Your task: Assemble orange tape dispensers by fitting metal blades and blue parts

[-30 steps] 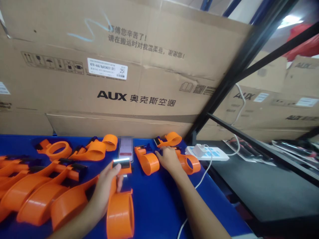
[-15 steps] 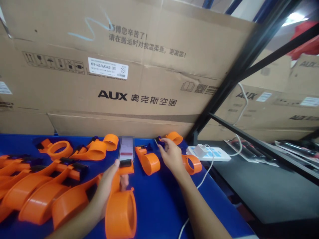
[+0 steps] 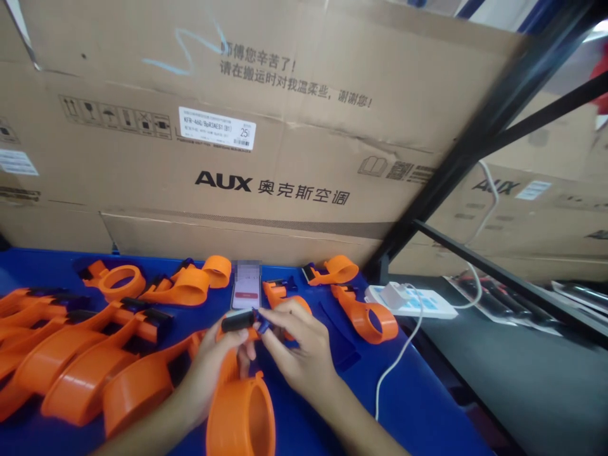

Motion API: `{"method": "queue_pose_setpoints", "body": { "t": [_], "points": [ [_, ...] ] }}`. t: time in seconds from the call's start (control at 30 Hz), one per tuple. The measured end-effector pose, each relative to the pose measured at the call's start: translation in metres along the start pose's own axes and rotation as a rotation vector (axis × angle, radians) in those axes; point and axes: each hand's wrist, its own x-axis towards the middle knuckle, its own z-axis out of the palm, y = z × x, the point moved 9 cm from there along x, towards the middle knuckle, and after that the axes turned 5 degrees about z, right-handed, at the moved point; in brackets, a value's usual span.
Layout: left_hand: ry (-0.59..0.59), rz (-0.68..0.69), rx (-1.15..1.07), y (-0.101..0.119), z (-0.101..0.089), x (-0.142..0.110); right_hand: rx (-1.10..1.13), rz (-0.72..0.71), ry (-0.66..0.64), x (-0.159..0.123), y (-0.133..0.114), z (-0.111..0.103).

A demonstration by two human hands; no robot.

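Observation:
My left hand (image 3: 216,361) grips an orange plastic holder (image 3: 240,415) by its neck; the holder's wide ring points toward me and a black piece (image 3: 237,320) sits at its top end. My right hand (image 3: 297,348) is closed in a pinch on a small blue part (image 3: 263,324) held right against that black end. Both hands meet above the blue table (image 3: 408,405).
Several more orange holders lie on the table, a stack at the left (image 3: 71,373) and single ones at the back (image 3: 365,316). A phone (image 3: 247,286) lies behind my hands. A white power strip with cable (image 3: 413,301) sits at the right. Cardboard boxes (image 3: 266,126) wall the back.
My right hand drew back from the far orange holders to the black end of the holder in my left hand, now pinching a small blue part. The camera shifted slightly.

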Motion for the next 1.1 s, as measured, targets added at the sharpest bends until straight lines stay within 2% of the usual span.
{"method": "queue_pose_setpoints", "body": {
  "t": [0.2,0.33,0.57,0.77,0.93,1.03,1.1],
  "points": [
    [0.1,0.016,-0.084,0.0,-0.007,0.0,0.019,-0.002,-0.062,-0.002,-0.005,0.011],
    [0.12,-0.016,-0.154,-0.004,-0.008,0.001,0.07,0.007,-0.117,0.0,-0.009,0.016],
    [0.14,-0.022,-0.203,-0.002,-0.007,0.002,0.124,0.053,-0.221,-0.001,0.003,0.03],
    [0.194,-0.032,-0.229,-0.004,-0.012,0.002,0.039,0.023,-0.328,-0.001,0.005,0.036],
    [0.064,-0.044,-0.214,-0.003,-0.006,0.001,0.131,0.107,-0.253,0.002,0.01,0.026],
    [-0.03,-0.068,-0.178,-0.005,-0.002,0.0,0.263,0.271,-0.171,0.003,0.024,0.019],
    [-0.146,-0.107,-0.138,-0.01,0.004,-0.003,0.404,0.39,-0.214,0.0,0.031,0.024]
  ]
}}
